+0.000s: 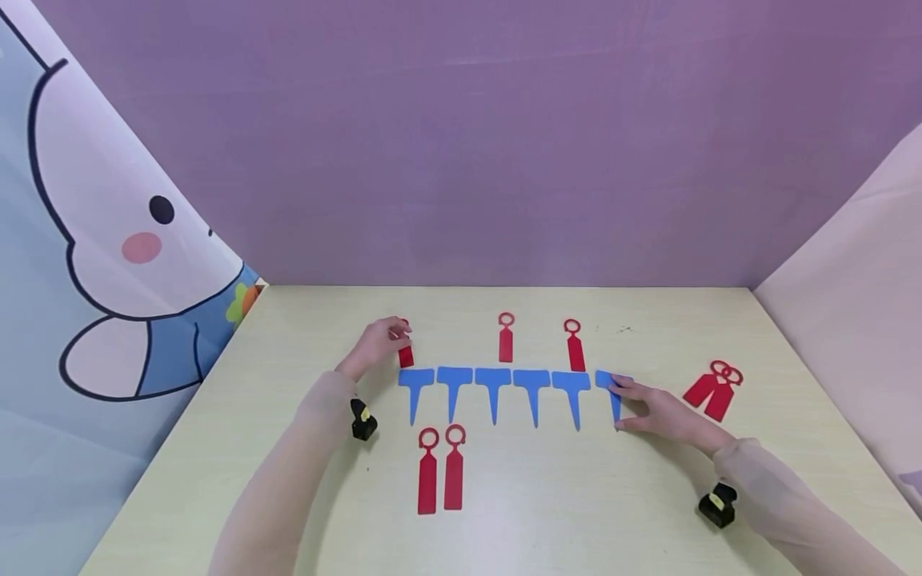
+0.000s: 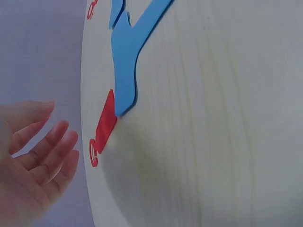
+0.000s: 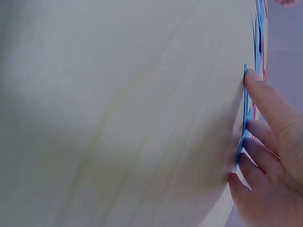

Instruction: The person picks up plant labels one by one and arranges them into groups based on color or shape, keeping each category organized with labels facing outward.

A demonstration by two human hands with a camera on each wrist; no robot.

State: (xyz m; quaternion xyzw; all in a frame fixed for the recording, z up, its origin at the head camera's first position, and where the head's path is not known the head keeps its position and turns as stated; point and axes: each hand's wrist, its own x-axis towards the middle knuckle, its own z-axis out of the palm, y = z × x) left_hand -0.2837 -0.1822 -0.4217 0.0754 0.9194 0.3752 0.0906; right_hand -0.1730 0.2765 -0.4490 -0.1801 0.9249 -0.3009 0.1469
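Note:
My left hand [image 1: 378,346] hovers, fingers loosely bent, by a red tag with a ring top [image 1: 406,356]; the left wrist view shows a gap between fingertips and tag. That tag lies above the leftmost blue T-shaped plant label [image 1: 415,378]. On the right, my right hand [image 1: 659,412] spans the rightmost blue T-shaped plant label [image 1: 603,379], fingers at its head and thumb beside its pointed tip. In the right wrist view, extended thumb and fingers touch the blue label [image 3: 245,101] along its edge. The hand covers part of this label.
Several blue labels [image 1: 493,378] form a row, points toward me. Beyond it lie a red tag [image 1: 506,346] and another red tag [image 1: 575,352]. Two red tags [image 1: 454,480] lie in front. At right, two red tags [image 1: 699,390] overlap at their rings. A purple backdrop [image 1: 504,160] rises behind.

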